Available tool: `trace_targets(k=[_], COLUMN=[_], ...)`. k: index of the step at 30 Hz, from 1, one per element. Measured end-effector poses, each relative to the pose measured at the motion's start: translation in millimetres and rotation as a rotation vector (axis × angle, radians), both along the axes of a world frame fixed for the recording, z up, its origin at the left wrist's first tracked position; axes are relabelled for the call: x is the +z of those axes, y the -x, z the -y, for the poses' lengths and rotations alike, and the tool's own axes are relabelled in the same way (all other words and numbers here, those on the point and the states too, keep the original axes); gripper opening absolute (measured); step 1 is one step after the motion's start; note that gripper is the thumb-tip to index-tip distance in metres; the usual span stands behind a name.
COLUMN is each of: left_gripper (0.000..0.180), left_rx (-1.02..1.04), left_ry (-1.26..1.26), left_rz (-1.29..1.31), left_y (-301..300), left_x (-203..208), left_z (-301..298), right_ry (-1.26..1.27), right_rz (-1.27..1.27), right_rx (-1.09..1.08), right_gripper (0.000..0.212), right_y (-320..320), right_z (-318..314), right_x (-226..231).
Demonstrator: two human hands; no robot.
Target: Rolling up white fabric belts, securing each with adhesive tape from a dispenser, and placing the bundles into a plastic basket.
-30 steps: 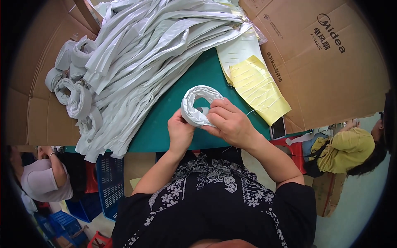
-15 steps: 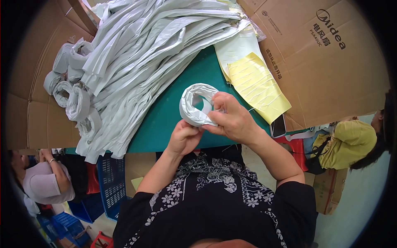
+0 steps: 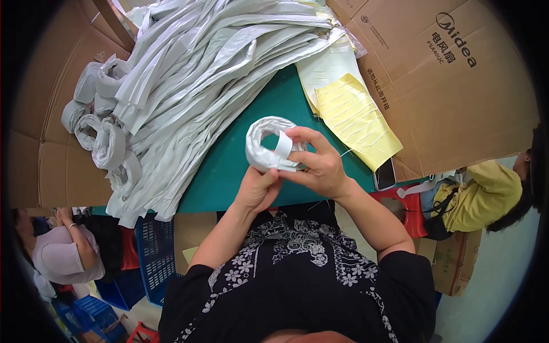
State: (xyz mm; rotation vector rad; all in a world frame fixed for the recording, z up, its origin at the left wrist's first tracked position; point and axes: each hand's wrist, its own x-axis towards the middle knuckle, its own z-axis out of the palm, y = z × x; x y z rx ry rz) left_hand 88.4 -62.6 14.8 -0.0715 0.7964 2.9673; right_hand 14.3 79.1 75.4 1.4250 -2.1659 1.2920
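Note:
A coiled white strip (image 3: 260,153) is held up between both my hands over the near edge of the green table. My left hand (image 3: 257,187) grips its lower side, thumb pressed against the coil. With fingers bent around the right side, my right hand (image 3: 320,163) also holds the coil, some fingers reaching toward its hole. A loose flap of the strip stands inside the ring. Beyond my left hand a big heap of long white strips (image 3: 211,74) covers much of the table. Several finished-looking coils (image 3: 108,137) lie at its left end.
A yellow sheet with white threads (image 3: 357,114) and a phone (image 3: 385,174) lie to the right on the green table (image 3: 246,123). Cardboard (image 3: 452,97) rises along the right and left. Blue crates (image 3: 155,257) stand below left. Two people sit nearby, one in yellow (image 3: 486,194).
My right hand's fingers have spread and shifted along the coil. The coil has turned slightly, and the flap inside its hole shows more clearly. My left hand keeps its grip.

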Motion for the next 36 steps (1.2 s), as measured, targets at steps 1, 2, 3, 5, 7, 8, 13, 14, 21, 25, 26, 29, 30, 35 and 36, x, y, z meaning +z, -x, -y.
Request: trace_targets(k=[1, 2, 3, 5, 7, 8, 13, 14, 21, 25, 26, 29, 30, 35, 36], left_gripper=[0.067, 0.066, 0.065, 0.048, 0.031, 0.028, 0.014, 0.013, 0.012, 0.014, 0.014, 0.014, 0.014, 0.015, 0.016], left_rx=[0.003, 0.169, 0.337, 0.645, 0.725, 0.654, 0.202, 0.203, 0.218, 0.207, 0.196, 0.149, 0.144, 0.013, -0.05], left_ry=[-0.001, 0.169, 0.338, 1.071, 1.64, 1.745, 1.653, 1.621, 1.396, 1.227, 1.226, 1.191, 1.188, 1.343, 1.408], left_rz=[-0.004, 0.052, 0.11, -0.104, -0.316, -0.358, -0.617, -0.675, -0.667, -0.828, -0.823, -0.991, -0.983, -1.184, -1.227], left_y=[1, 0, -2, -6, -3, 2, 20, 22, 23, 12, 8, 0, -4, -4, -2], left_x=[1, 2, 3, 12, 43, 53, 85, 87, 53, 18, 17, 18, 20, 33, 34], left_z=[-1, -1, 0, 21, 37, 36, 36, 33, 29, 30, 31, 34, 34, 47, 50], right_ry=[0.018, 0.017, -0.026, -0.069, -0.126, -0.128, -0.167, -0.135, -0.355, -0.534, -0.57, -0.531, -0.522, -0.337, -0.282], right_rz=[-0.008, -0.011, -0.035, -0.056, -0.258, -0.252, 0.1, 0.15, 0.345, 1.179, 1.156, 1.251, 1.33, 1.633, 1.728], right_rx=[-0.051, -0.047, -0.034, -0.029, 0.038, 0.044, 0.028, 0.069, 0.056, 0.261, 0.345, 0.481, 0.526, 0.476, 0.406], right_gripper=[0.022, 0.022, 0.023, 0.023, 0.026, 0.026, 0.025, 0.022, 0.021, 0.024, 0.025, 0.03, 0.029, 0.025, 0.024], right_y=[1, 2, 4, 10, 11, 10, 4, 13, 28, 25, 26, 23, 21, 8, 7], right_z=[0, -1, -2, -4, -2, -2, 2, -1, -20, -27, -30, -31, -30, -28, -26], right_x=[-3, -3, -3, -4, -8, -8, 2, -6, -9, -6, -9, -17, -20, -36, -35])
